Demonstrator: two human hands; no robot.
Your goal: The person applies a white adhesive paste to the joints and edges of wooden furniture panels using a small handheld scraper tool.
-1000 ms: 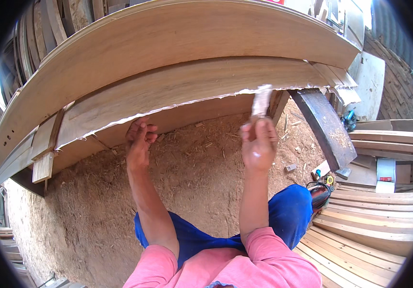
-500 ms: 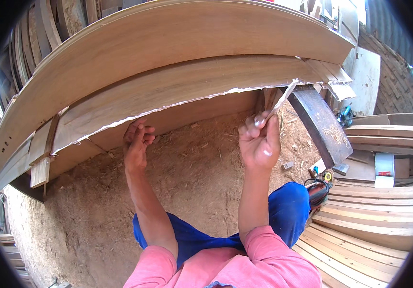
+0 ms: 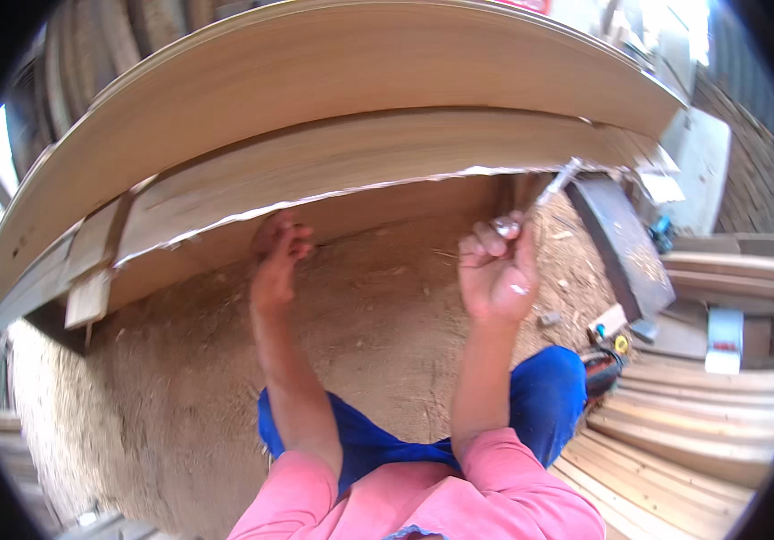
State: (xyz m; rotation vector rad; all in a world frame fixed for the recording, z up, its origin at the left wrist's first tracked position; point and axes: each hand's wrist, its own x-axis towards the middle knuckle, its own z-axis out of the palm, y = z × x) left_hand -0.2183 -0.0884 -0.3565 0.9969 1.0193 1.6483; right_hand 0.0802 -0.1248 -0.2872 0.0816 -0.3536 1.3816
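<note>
In front of me lies a long wooden panel (image 3: 351, 148) with a line of white paste (image 3: 315, 199) along its near edge. My right hand (image 3: 497, 274) is closed around a thin stick (image 3: 549, 191) smeared with white. The stick points up and away, its tip at the right end of the pasted edge; whether it touches cannot be made out. White smears show on the fingers and palm. My left hand (image 3: 276, 256) is just below the panel's edge further left, fingers loosely bent and apart, nothing visible in them. It is somewhat blurred, and its fingertips are partly in shadow.
A wider curved-looking board (image 3: 378, 67) rises behind the panel. A dark beam (image 3: 616, 238) strewn with shavings supports its right end. Stacked planks (image 3: 675, 423) lie at the right, near a yellow tape measure (image 3: 621, 345). Sawdust covers the ground (image 3: 180, 396).
The whole view has shifted slightly, so everything sits a little further right. Both hands keep nearly the same pose; the stick's tip is still by the right end of the pasted edge.
</note>
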